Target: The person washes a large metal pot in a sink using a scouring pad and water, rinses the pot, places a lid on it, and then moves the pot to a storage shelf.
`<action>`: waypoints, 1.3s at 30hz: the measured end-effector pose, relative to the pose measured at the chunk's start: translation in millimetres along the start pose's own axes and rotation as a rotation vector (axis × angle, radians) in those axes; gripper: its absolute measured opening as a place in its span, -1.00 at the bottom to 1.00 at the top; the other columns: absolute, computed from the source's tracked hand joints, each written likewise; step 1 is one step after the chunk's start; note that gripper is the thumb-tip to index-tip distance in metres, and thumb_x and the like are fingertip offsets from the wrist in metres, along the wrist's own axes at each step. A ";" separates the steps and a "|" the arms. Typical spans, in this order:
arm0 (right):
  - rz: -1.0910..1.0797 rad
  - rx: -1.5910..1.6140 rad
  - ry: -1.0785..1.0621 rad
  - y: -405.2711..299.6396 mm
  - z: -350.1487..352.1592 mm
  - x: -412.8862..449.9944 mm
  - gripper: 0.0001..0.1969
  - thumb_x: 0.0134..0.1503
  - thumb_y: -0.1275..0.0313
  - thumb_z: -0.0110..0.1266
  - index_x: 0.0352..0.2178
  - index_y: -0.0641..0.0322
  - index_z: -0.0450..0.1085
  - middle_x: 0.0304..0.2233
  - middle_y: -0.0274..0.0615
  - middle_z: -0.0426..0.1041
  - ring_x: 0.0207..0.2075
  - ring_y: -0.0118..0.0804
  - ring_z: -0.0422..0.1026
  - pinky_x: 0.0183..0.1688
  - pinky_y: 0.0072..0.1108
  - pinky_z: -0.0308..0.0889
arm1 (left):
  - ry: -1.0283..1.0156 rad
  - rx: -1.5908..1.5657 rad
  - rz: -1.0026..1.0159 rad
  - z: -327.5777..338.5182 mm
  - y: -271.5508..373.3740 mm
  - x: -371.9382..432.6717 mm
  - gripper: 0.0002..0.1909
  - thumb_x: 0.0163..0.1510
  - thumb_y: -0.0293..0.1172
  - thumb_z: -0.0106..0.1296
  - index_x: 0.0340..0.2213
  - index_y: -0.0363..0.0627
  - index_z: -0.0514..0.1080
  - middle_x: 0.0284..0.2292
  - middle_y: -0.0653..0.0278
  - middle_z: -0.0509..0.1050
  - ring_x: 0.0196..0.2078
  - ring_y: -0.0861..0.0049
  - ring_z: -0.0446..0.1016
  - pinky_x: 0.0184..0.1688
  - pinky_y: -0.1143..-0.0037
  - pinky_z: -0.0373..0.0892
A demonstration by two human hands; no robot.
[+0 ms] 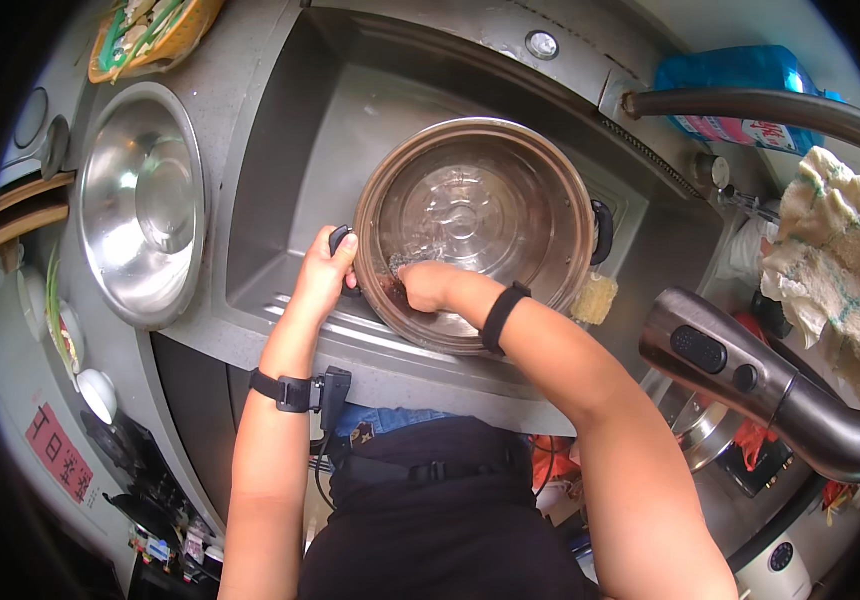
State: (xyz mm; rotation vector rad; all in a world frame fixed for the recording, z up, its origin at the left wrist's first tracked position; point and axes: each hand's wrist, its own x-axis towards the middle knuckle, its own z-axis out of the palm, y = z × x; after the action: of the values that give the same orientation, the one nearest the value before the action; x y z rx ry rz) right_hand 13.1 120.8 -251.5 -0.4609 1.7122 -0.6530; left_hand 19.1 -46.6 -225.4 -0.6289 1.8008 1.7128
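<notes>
A large stainless steel pot sits tilted in the sink, with some water at its bottom. My left hand grips the pot's black side handle, thumb on top. Inside the pot, my right hand presses a metal wire scrubber against the lower left of the wall; the fingers hide most of it. On the pot's far right side is a second black handle. A yellow sponge lies right of the pot, close to its rim.
The pull-out faucet head juts in from the right, below a draped towel. Behind the sink stands a blue bottle. A steel basin and an orange basket with green stalks rest on the left counter.
</notes>
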 end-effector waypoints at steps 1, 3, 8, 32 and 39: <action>-0.003 -0.002 0.008 -2.0 -2.8 5.0 -0.72 -0.10 0.47 -0.16 -0.34 0.38 0.37 -0.28 0.15 0.38 -0.18 0.01 0.35 -0.13 -0.39 0.23 | -0.004 0.000 0.006 0.6 -0.3 0.8 -0.77 0.09 -0.27 -0.13 -0.41 -0.21 0.21 -0.68 0.38 0.25 -0.71 0.72 0.20 -0.63 0.67 0.18; -0.193 0.051 0.226 -8.0 -15.2 31.1 -0.74 -0.13 0.47 -0.13 -0.40 0.38 0.39 -0.32 0.14 0.39 -0.21 -0.02 0.37 -0.14 -0.39 0.24 | 0.005 0.006 -0.013 -1.3 -2.1 0.1 -0.76 0.09 -0.26 -0.13 -0.40 -0.22 0.21 -0.68 0.38 0.25 -0.71 0.71 0.20 -0.62 0.67 0.18; 0.435 -0.089 0.651 61.6 -65.8 58.3 -0.57 -0.09 0.36 -0.10 -0.22 0.54 0.29 -0.06 0.19 0.15 0.00 0.05 0.13 0.01 -0.44 0.12 | -0.021 0.011 -0.004 8.2 2.0 3.3 -0.74 0.08 -0.24 -0.11 -0.40 -0.23 0.22 -0.68 0.38 0.25 -0.71 0.71 0.21 -0.63 0.67 0.19; 0.132 2.539 1.376 122.7 -87.4 6.6 -0.76 0.08 0.57 -0.30 -0.21 0.30 0.26 -0.15 -0.06 0.27 -0.09 -0.26 0.24 -0.11 -0.31 0.31 | -0.082 -0.124 -0.061 2.3 -7.7 2.0 -0.72 0.07 -0.26 -0.10 -0.39 -0.27 0.22 -0.70 0.36 0.25 -0.72 0.70 0.20 -0.63 0.67 0.18; 0.378 1.293 1.055 69.4 -71.6 70.6 -0.75 -0.01 0.51 -0.27 -0.34 0.27 0.35 -0.36 -0.04 0.41 -0.36 -0.12 0.41 -0.31 -0.39 0.35 | -0.123 -0.142 -0.065 11.3 -5.3 7.1 -0.73 0.08 -0.26 -0.11 -0.40 -0.26 0.21 -0.71 0.37 0.24 -0.72 0.71 0.19 -0.64 0.66 0.19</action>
State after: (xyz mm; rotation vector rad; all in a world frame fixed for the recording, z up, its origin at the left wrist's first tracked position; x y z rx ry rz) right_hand -70.4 143.1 -337.8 1.2776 1.7523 -1.6671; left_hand 18.5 -35.3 -234.4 -0.6191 1.5689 1.8056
